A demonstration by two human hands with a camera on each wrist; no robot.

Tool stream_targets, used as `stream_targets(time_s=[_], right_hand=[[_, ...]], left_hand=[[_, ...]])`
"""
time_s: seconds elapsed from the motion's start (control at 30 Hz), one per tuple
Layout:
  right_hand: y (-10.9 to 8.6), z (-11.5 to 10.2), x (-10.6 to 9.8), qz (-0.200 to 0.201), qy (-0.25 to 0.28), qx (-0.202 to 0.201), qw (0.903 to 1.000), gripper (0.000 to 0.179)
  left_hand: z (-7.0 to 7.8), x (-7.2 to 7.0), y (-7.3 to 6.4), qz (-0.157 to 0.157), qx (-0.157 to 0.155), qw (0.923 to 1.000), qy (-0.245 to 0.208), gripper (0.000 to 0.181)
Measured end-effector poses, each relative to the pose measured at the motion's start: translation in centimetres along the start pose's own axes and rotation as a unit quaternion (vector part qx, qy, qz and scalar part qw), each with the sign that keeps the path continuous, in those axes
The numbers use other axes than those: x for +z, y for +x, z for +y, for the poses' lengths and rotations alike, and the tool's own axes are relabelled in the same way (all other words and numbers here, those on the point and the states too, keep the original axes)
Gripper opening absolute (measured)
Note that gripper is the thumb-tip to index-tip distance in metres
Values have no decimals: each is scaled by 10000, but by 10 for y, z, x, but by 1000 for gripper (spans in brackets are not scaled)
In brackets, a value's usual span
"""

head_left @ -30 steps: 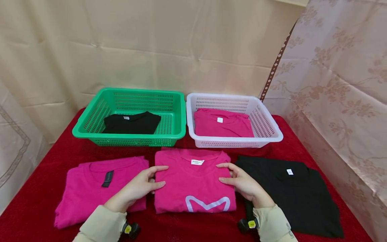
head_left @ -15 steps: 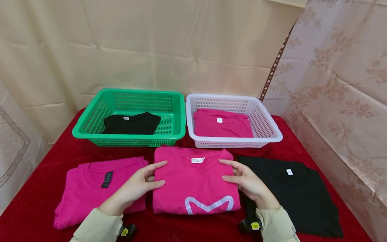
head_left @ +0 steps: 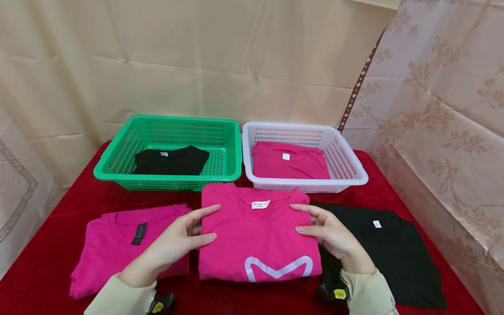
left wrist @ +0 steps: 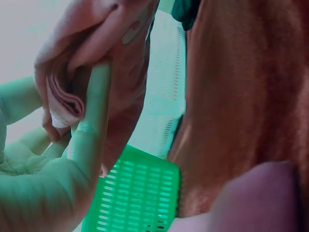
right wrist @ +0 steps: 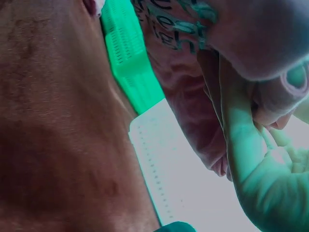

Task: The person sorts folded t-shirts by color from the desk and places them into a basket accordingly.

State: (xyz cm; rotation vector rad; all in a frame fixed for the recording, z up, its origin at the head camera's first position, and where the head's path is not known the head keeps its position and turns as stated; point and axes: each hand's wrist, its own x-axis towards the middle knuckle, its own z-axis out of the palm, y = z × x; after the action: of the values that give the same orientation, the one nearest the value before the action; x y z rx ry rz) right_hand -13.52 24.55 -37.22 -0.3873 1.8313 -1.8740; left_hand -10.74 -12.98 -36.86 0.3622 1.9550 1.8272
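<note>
Between both hands in the head view is a folded pink T-shirt [head_left: 256,240] with a white neck label and a pale zigzag outline near its lower edge. My left hand [head_left: 179,234] grips its left side, thumb and index finger on top, other fingers partly hidden. On the opposite side my right hand [head_left: 336,232] holds it the same way. The left wrist view shows the folded layers of the shirt [left wrist: 123,92] inside the hand's grip, raised over the red cloth. Lettering shows on the shirt [right wrist: 181,92] from the right wrist.
Left of the shirt lies a folded magenta shirt [head_left: 110,253]; a folded black shirt [head_left: 390,258] lies right. Behind stand a green basket [head_left: 169,178] with a black shirt [head_left: 169,162] and a white basket [head_left: 307,183] with a pink shirt [head_left: 291,164]. Curtains hang behind and to the right.
Both hands have lifted the pink T-shirt, which now looks larger and overlaps the white basket's lower front. The right hand has shifted a little to the right. The other shirts and baskets stay put.
</note>
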Motion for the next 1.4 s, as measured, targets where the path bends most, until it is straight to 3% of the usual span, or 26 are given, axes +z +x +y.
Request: stream_targets(time_s=[0.57, 0.8, 1.03, 1.4], right_hand=[[-6, -31, -3, -29, -175, -478, 9987, 49], [-7, -44, -5, 16, -233, -533, 9983, 50], [-7, -56, -8, 333, -314, -563, 9974, 52], [-2, -74, -13, 880, -74, -559, 9945, 51]], left_hand=[[30, 1, -4, 107, 227, 9994, 233, 66], [41, 2, -2, 182, 624, 9975, 289, 62], [51, 3, 6, 303, 888, 9953, 221, 61], [64, 4, 30, 572, 631, 9964, -30, 68]])
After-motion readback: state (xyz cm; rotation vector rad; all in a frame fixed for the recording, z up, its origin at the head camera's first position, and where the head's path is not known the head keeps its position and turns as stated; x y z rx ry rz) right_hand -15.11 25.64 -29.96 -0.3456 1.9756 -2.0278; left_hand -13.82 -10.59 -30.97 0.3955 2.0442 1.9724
